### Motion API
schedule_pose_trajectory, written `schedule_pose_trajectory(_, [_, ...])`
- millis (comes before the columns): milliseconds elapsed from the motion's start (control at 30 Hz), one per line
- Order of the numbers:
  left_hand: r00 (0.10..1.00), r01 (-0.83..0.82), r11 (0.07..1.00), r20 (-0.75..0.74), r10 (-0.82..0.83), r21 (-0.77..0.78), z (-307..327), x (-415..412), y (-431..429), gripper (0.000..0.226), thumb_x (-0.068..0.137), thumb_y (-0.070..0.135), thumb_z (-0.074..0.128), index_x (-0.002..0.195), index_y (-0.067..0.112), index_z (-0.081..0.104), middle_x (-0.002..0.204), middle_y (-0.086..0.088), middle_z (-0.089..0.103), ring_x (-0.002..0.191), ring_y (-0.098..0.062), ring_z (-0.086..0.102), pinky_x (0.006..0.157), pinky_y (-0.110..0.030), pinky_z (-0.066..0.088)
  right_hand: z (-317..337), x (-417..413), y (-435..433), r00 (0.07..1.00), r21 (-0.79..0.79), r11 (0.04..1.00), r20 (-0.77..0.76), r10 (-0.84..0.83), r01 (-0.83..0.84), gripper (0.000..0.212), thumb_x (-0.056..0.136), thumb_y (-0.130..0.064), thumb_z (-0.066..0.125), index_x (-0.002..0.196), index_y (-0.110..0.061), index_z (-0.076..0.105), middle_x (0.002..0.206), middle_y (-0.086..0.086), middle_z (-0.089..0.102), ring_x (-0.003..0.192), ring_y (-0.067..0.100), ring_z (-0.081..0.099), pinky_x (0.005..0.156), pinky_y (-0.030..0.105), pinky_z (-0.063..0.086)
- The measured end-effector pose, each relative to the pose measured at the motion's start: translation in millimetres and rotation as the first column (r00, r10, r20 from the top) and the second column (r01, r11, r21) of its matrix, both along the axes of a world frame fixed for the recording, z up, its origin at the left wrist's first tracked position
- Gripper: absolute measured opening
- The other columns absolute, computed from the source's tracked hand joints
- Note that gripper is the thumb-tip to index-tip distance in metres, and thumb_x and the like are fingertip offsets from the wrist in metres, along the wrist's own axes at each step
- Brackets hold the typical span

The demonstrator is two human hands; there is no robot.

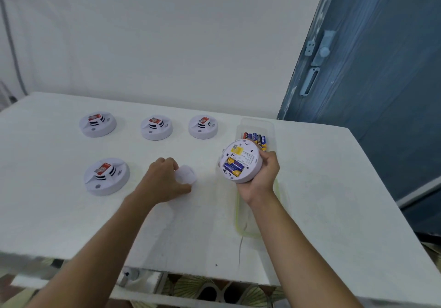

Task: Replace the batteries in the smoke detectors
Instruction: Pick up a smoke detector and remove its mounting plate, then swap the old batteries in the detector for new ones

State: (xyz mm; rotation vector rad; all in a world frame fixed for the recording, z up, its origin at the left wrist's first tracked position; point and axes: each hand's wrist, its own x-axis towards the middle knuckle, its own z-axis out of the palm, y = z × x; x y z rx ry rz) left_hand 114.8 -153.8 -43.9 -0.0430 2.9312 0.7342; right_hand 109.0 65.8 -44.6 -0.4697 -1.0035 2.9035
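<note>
My right hand grips a white round smoke detector, held above the table with its back facing me. Its battery bay is open and blue-and-yellow batteries lie inside. My left hand rests on the table, its curled fingers on a small white battery cover. A clear plastic box behind the held detector holds several loose batteries.
Three more smoke detectors stand in a back row, and another smoke detector sits front left. A clear lid with a green rim lies under my right wrist. A blue door stands at right.
</note>
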Motion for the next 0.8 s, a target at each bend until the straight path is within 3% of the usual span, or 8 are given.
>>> schedule_pose_trajectory(100, [0.999, 0.038, 0.992, 0.026, -0.035, -0.123, -3, 0, -1, 0.062, 0.07, 0.049, 0.075, 0.119, 0.018, 0.053, 0.118, -0.006, 0.055, 0.105, -0.025, 0.047, 0.083, -0.033, 0.04, -1, 0, 0, 0.999, -0.017, 0.999, -0.033, 0.031, -0.031, 0.062, 0.071, -0.037, 0.051, 0.126, -0.011, 0.063, 0.126, 0.02, 0.059, 0.121, 0.042, 0.054, 0.099, 0.058, 0.043])
schedule_pose_trajectory(167, [0.998, 0.045, 0.981, -0.039, -0.053, -0.188, -1, 3, 4, 0.071, 0.073, 0.056, 0.071, 0.132, 0.023, 0.05, 0.128, -0.002, 0.052, 0.118, -0.026, 0.045, 0.094, -0.04, 0.038, -3, 1, -1, 0.998, -0.026, 0.999, -0.053, 0.039, -0.041, 0.054, 0.072, -0.036, 0.05, 0.118, -0.013, 0.065, 0.124, 0.02, 0.06, 0.122, 0.045, 0.053, 0.101, 0.059, 0.041])
schedule_pose_trajectory(233, [0.983, 0.071, 0.997, -0.17, -0.073, -0.015, 9, 8, 15, 0.062, 0.076, 0.053, 0.072, 0.129, 0.026, 0.053, 0.122, 0.002, 0.055, 0.114, -0.022, 0.049, 0.096, -0.038, 0.04, -3, 3, -2, 0.997, -0.035, 0.999, -0.065, 0.036, -0.038, 0.047, 0.074, -0.036, 0.051, 0.111, -0.013, 0.068, 0.122, 0.019, 0.061, 0.118, 0.043, 0.054, 0.1, 0.057, 0.041])
schedule_pose_trajectory(300, [0.947, 0.183, 0.961, -0.3, -0.116, 0.207, 22, 15, 33, 0.045, 0.079, 0.042, 0.075, 0.119, 0.026, 0.062, 0.108, 0.007, 0.061, 0.098, -0.011, 0.056, 0.085, -0.021, 0.044, -2, 6, -2, 0.997, -0.036, 0.999, -0.081, 0.009, -0.012, 0.041, 0.081, -0.038, 0.051, 0.107, -0.013, 0.069, 0.119, 0.017, 0.062, 0.114, 0.04, 0.057, 0.098, 0.053, 0.043])
schedule_pose_trajectory(400, [0.909, 0.293, 0.913, -0.378, -0.174, 0.285, 33, 25, 63, 0.032, 0.081, 0.033, 0.076, 0.11, 0.024, 0.067, 0.099, 0.01, 0.064, 0.085, -0.003, 0.059, 0.068, -0.007, 0.037, 6, 12, -1, 0.996, 0.022, 1.0, -0.09, 0.011, -0.009, 0.033, 0.092, -0.037, 0.046, 0.105, -0.015, 0.066, 0.105, 0.012, 0.066, 0.097, 0.032, 0.064, 0.082, 0.042, 0.052])
schedule_pose_trajectory(500, [0.927, 0.268, 0.892, -0.349, -0.136, 0.365, 32, 29, 84, 0.027, 0.079, 0.033, 0.077, 0.104, 0.025, 0.067, 0.098, 0.013, 0.065, 0.086, -0.003, 0.061, 0.068, -0.01, 0.041, 12, 15, 1, 0.995, 0.068, 0.997, -0.089, 0.035, -0.029, 0.029, 0.093, -0.035, 0.046, 0.103, -0.016, 0.065, 0.095, 0.009, 0.066, 0.083, 0.028, 0.064, 0.067, 0.033, 0.052])
schedule_pose_trajectory(667, [0.969, 0.145, 0.861, -0.247, -0.024, 0.487, 26, 26, 98, 0.028, 0.077, 0.035, 0.079, 0.099, 0.024, 0.068, 0.094, 0.013, 0.068, 0.083, -0.002, 0.063, 0.071, -0.018, 0.052, 16, 19, 4, 0.994, 0.123, 0.992, -0.104, -0.023, 0.036, 0.046, 0.076, -0.037, 0.054, 0.115, -0.012, 0.059, 0.119, 0.015, 0.06, 0.101, 0.033, 0.058, 0.07, 0.034, 0.052])
schedule_pose_trajectory(800, [0.984, 0.11, 0.846, -0.177, -0.02, 0.521, 28, 25, 106, 0.033, 0.076, 0.038, 0.08, 0.103, 0.025, 0.068, 0.093, 0.012, 0.068, 0.081, -0.005, 0.066, 0.075, -0.022, 0.056, 18, 23, 10, 0.986, 0.149, 0.986, -0.159, -0.043, 0.067, 0.043, 0.077, -0.033, 0.051, 0.114, -0.012, 0.058, 0.116, 0.017, 0.058, 0.102, 0.035, 0.057, 0.066, 0.032, 0.055])
